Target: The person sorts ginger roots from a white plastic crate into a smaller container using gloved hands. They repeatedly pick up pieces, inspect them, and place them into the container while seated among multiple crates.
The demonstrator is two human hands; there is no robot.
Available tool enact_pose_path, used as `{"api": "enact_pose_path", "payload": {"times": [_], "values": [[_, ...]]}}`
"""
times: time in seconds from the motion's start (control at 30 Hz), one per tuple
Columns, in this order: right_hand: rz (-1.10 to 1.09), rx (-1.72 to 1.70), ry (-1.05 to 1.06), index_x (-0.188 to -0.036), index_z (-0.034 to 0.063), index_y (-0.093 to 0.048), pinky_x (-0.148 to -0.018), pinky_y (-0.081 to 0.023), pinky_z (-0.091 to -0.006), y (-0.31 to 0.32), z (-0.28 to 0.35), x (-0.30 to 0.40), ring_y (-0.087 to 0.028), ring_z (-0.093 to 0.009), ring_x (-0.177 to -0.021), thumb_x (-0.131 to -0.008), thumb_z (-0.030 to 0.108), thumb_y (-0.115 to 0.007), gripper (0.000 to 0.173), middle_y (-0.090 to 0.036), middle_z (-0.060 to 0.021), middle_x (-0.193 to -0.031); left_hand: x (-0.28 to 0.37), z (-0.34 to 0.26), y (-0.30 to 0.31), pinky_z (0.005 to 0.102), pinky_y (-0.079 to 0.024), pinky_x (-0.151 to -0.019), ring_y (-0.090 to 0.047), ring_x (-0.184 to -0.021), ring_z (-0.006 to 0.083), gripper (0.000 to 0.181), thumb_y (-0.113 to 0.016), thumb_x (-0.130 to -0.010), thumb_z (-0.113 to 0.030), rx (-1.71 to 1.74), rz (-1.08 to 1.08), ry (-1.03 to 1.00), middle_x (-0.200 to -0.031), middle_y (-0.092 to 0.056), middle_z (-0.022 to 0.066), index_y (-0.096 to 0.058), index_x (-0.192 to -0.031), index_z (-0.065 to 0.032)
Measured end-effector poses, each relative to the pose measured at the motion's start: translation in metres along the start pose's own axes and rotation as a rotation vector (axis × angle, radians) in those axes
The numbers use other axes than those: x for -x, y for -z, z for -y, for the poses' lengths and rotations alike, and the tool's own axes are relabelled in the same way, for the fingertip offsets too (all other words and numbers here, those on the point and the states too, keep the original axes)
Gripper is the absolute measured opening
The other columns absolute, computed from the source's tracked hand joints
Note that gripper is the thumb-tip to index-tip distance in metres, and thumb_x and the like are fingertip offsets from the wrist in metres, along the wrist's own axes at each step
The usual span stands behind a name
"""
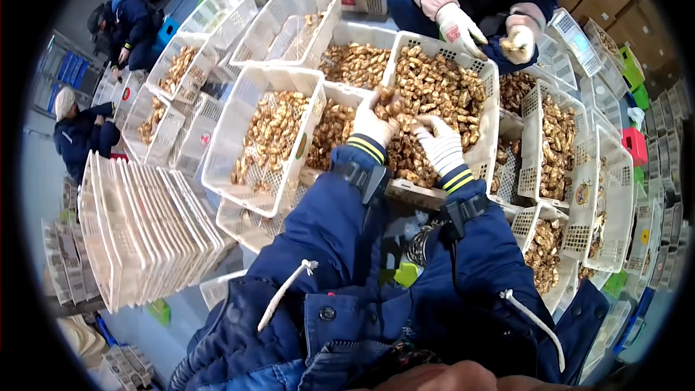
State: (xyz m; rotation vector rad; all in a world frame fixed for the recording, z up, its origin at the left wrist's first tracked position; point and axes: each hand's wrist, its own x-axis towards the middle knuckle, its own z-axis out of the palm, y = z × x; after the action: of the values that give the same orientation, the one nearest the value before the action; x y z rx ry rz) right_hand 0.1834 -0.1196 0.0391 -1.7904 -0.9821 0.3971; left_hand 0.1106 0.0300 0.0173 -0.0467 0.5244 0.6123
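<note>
Both of my hands wear pale knit gloves and are over a white plastic crate (pixel 491 100) heaped with brown, knobbly pieces (pixel 440 87) that look like small mushrooms or roots. My left hand (pixel 378 119), at the crate's left edge, has its fingers around a few darker pieces. My right hand (pixel 437 138) rests its fingertips on the heap, thumb and fingers slightly apart; whether a piece is between them I cannot tell. Left of my left arm stands a crate (pixel 217 165) with a thinner layer of lighter pieces (pixel 274 130).
A co-worker's gloved hands (pixel 461 30) are just beyond the heaped crate. Stacked crates (pixel 146 233) stand at left, with two more people behind them. More filled crates (pixel 578 184) line the right side. Cardboard boxes (pixel 624 5) are piled at the upper right.
</note>
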Motion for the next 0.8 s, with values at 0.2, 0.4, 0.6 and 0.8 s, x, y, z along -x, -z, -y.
{"api": "enact_pose_path", "payload": {"times": [0.2, 0.4, 0.6, 0.8], "values": [[0.085, -0.136, -0.049, -0.099, 0.0005, -0.06, -0.065, -0.047, -0.0232, -0.002, -0.012, 0.0, -0.056, -0.009, -0.071, -0.089, 0.023, -0.058, 0.025, -0.063, -0.0042, -0.08, 0.017, -0.004, -0.011, 0.0486, -0.045, -0.083, -0.053, -0.099, 0.0345, 0.028, -0.053, -0.086, -0.024, -0.057, 0.045, -0.062, -0.11, -0.051, 0.0189, -0.053, -0.108, -0.0055], [0.105, -0.334, -0.292, -0.099, -0.0025, -0.06, -0.051, -0.047, -0.0235, 0.002, -0.01, -0.001, -0.058, -0.009, -0.055, -0.09, 0.032, -0.055, 0.036, -0.063, -0.0059, -0.069, 0.023, -0.006, -0.015, 0.0444, -0.046, -0.081, -0.055, -0.097, 0.0317, 0.035, -0.049, -0.088, -0.039, -0.083, -0.049, -0.031, -0.108, -0.052, 0.0184, -0.052, -0.109, -0.0119], [-0.005, -0.144, -0.21, -0.103, -0.0035, -0.06, -0.05, -0.046, -0.0273, 0.003, -0.034, -0.004, -0.058, -0.012, -0.055, -0.088, 0.042, -0.056, 0.048, -0.063, -0.0086, -0.067, 0.027, -0.005, -0.02, 0.0539, -0.044, -0.087, -0.051, -0.105, 0.042, 0.056, -0.037, -0.09, -0.053, -0.075, 0.035, 0.037, -0.12, -0.047, 0.0227, -0.046, -0.125, -0.01], [-0.013, -0.49, -0.393, -0.101, 0.0011, -0.06, -0.049, -0.045, -0.0231, 0.007, -0.028, -0.008, -0.055, -0.009, -0.053, -0.09, 0.025, -0.056, 0.026, -0.062, -0.0019, -0.071, 0.032, -0.003, -0.026, 0.058, -0.039, -0.093, -0.052, -0.106, 0.0384, 0.062, -0.034, -0.09, -0.055, 0.017, 0.187, 0.058, -0.118, -0.052, 0.0166, -0.043, -0.127, -0.0057]]}}
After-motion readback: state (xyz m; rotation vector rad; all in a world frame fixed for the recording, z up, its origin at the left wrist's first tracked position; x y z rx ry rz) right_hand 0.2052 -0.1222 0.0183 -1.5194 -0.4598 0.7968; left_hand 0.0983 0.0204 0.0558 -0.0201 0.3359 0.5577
